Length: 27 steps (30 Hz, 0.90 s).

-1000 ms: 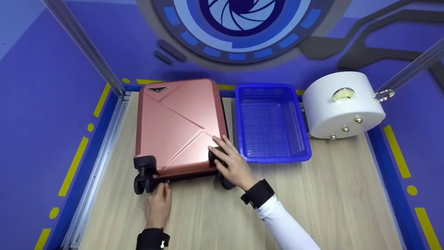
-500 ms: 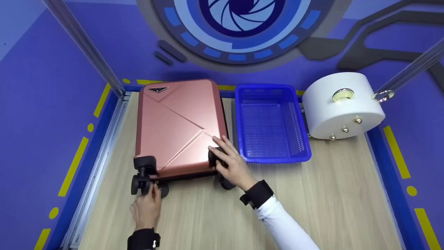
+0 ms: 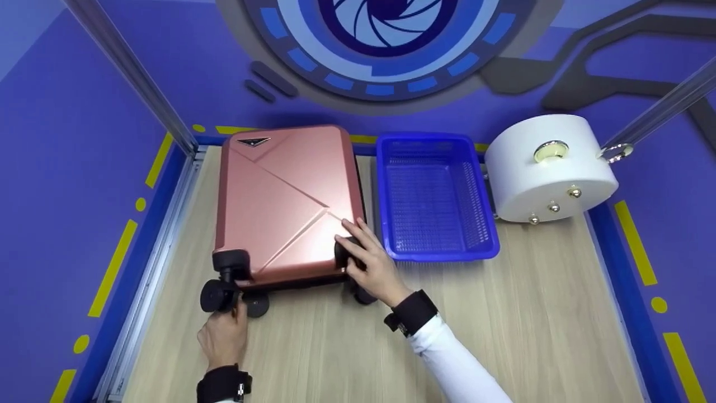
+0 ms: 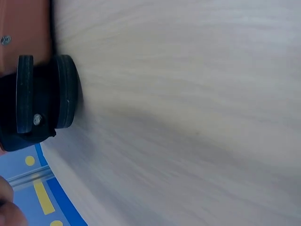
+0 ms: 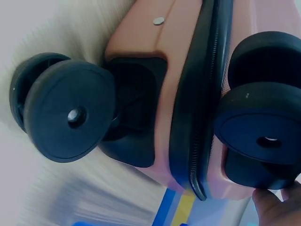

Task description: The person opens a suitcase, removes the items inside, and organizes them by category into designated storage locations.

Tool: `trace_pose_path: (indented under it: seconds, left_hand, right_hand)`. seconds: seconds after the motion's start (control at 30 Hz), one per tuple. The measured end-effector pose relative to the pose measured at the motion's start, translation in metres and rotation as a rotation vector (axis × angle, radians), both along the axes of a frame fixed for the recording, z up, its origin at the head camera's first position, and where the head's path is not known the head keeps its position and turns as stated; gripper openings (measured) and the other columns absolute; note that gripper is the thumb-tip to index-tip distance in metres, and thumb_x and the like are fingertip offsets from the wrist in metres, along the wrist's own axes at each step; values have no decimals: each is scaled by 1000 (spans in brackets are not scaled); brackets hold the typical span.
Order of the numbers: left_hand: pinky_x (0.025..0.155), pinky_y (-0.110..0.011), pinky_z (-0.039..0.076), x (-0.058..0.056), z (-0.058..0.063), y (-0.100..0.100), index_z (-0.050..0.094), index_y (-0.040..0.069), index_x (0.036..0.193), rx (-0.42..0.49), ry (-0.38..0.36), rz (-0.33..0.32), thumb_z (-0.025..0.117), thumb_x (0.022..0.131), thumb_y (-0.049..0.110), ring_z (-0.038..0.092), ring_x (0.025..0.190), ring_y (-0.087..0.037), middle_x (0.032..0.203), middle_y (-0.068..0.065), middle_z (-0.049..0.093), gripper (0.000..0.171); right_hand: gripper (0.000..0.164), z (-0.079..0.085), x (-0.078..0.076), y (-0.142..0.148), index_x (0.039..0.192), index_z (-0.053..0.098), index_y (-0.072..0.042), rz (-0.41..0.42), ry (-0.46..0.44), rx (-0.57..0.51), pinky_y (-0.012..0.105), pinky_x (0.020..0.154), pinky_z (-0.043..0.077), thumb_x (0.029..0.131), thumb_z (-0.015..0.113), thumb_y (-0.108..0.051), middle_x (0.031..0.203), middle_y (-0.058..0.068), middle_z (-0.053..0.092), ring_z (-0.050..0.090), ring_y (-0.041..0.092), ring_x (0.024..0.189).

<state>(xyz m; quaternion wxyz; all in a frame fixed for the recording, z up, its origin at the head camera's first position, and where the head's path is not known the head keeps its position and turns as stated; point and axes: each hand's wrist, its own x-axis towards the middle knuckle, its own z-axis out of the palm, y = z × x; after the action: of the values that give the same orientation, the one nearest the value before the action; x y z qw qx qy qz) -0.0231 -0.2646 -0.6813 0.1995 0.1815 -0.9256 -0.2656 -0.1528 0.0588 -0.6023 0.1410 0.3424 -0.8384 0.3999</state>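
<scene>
A rose-pink hard-shell suitcase (image 3: 285, 190) lies flat, its black caster wheels (image 3: 212, 295) toward me. Low at its front left corner, my left hand (image 3: 222, 338) has its fingers bunched between the wheels, pinching the zipper pull, which the wheel and fingers now hide. In the right wrist view the black zipper (image 5: 195, 155) runs along the suitcase's side between two wheel pairs. My right hand (image 3: 376, 271) rests with fingers extended on the front right corner, over the black wheel housing. A wheel (image 4: 68, 92) fills the left part of the left wrist view.
Just right of the suitcase stands a blue plastic basket (image 3: 442, 256). Beyond it, a white drum-shaped case (image 3: 551, 168) with metal studs and a ring lies on its side. Blue-purple panels wall in the wooden tabletop (image 3: 503, 313) at the back and sides.
My left hand has slid left along the suitcase's front edge, drawing the zipper pull to the corner. The front left wheel has swivelled. My right hand stays in place.
</scene>
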Motion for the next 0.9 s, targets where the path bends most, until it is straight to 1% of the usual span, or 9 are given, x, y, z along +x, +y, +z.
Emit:
trace_pose_path:
  seconds: [0.27, 0.37, 0.47, 0.53, 0.57, 0.63, 0.77, 0.83, 0.9]
  left_hand:
    - [55, -65, 42, -5, 1, -20, 51, 8, 53, 55, -48, 15, 70, 90, 26, 63, 62, -56, 64, -27, 64, 45]
    - [67, -66, 46, -11, -1, -22, 68, 0, 89, 148, -18, 27, 74, 92, 26, 67, 83, -55, 92, -28, 71, 27]
    - [84, -65, 47, -19, -3, -23, 62, 4, 131, 269, 68, -11, 75, 92, 20, 66, 108, -50, 122, -26, 68, 45]
    - [91, -61, 46, -23, -4, -25, 56, 9, 143, 332, 127, -53, 76, 90, 15, 63, 118, -46, 131, -23, 66, 57]
    - [94, -59, 46, -25, -4, -26, 57, 9, 143, 338, 151, -75, 77, 89, 12, 63, 119, -45, 132, -23, 66, 57]
    - [96, -52, 47, -29, -3, -29, 61, 7, 139, 330, 194, -114, 78, 87, 8, 64, 118, -43, 130, -22, 68, 55]
    - [98, -28, 46, -37, 0, -41, 72, 1, 122, 238, 258, -202, 83, 83, 4, 67, 112, -39, 125, -16, 70, 41]
    - [96, -26, 46, -40, 1, -51, 75, 0, 111, 169, 277, -257, 84, 78, 0, 68, 107, -39, 124, -14, 70, 35]
    - [92, -34, 49, -43, 3, -61, 75, 0, 103, 90, 284, -304, 81, 73, -5, 68, 102, -41, 123, -13, 70, 31]
  right_hand:
    - [63, 1, 2, -9, 139, 67, -9, -40, 26, 5, 49, 118, 37, 79, 69, 4, 157, 15, 50, 37, 42, 149]
    - [66, -1, 4, -13, 139, 67, -10, -75, 43, -17, 50, 117, 38, 74, 69, 5, 156, 16, 51, 38, 44, 148]
    - [73, -2, 4, -15, 141, 63, -8, -100, 18, -59, 54, 119, 35, 70, 68, 5, 157, 17, 48, 35, 47, 149]
    - [77, -3, 4, -16, 144, 60, -6, -119, -6, -88, 59, 119, 33, 68, 69, 6, 159, 20, 44, 32, 51, 149]
    - [79, -2, 5, -17, 145, 58, -5, -128, -24, -100, 61, 119, 31, 67, 69, 6, 160, 21, 41, 31, 51, 149]
    - [83, -1, 5, -17, 147, 56, -6, -150, -65, -106, 57, 112, 42, 66, 70, 7, 163, 23, 35, 31, 51, 149]
    - [87, 5, 6, -21, 151, 53, -10, -178, -152, -71, 40, 86, 57, 68, 71, 7, 169, 20, 25, 36, 41, 149]
    - [88, 7, 6, -24, 152, 52, -12, -191, -169, -43, 36, 76, 57, 69, 70, 8, 170, 18, 23, 38, 38, 149]
    - [88, 9, 7, -27, 153, 52, -12, -202, -170, -22, 37, 77, 57, 69, 71, 8, 170, 18, 24, 37, 39, 149]
